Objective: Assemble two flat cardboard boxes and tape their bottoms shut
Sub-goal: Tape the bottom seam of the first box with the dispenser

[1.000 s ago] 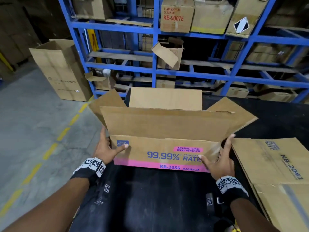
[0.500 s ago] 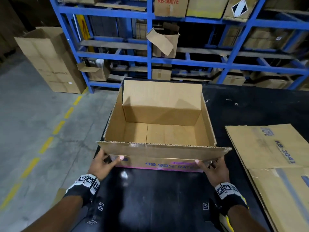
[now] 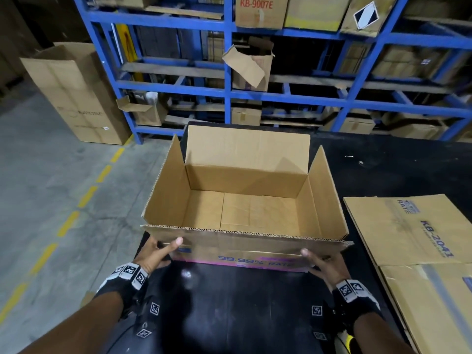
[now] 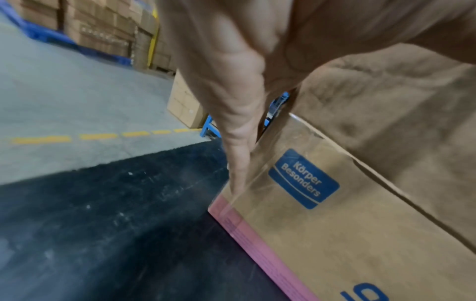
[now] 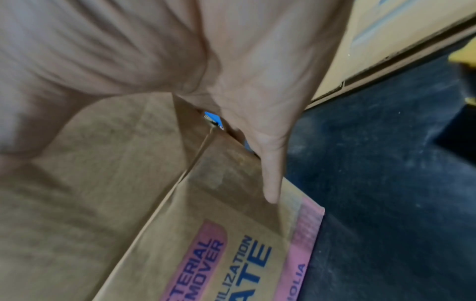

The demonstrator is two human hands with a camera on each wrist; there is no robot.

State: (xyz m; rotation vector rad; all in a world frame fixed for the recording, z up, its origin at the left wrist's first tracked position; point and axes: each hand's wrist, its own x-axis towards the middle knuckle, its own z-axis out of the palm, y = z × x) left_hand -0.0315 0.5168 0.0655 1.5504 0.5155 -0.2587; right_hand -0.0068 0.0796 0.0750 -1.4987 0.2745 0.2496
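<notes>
An assembled cardboard box [image 3: 242, 242] with a pink stripe and blue print stands upright on the black table [image 3: 229, 307], top open, flaps raised, nothing inside. My left hand [image 3: 155, 254] is at its near left corner, thumb on the front face; in the left wrist view straight fingers [image 4: 239, 154] run down the box's corner [image 4: 335, 234]. My right hand [image 3: 324, 264] is at the near right corner, thumb on the front, and a straight finger [image 5: 270, 173] lies along the box's side edge [image 5: 206, 244]. A second box [image 3: 413, 231] lies flat on the table at the right.
The table's left edge drops to a concrete floor with a dashed yellow line [image 3: 66, 223]. Blue shelving [image 3: 229, 93] full of cartons stands behind the table. A tall open carton [image 3: 76, 98] stands on the floor at the left. A yellow and black item [image 3: 344, 338] sits by my right forearm.
The box has tipped from leaning toward me to standing flat on the table, its side flaps now upright. Both hands stayed at the near corners.
</notes>
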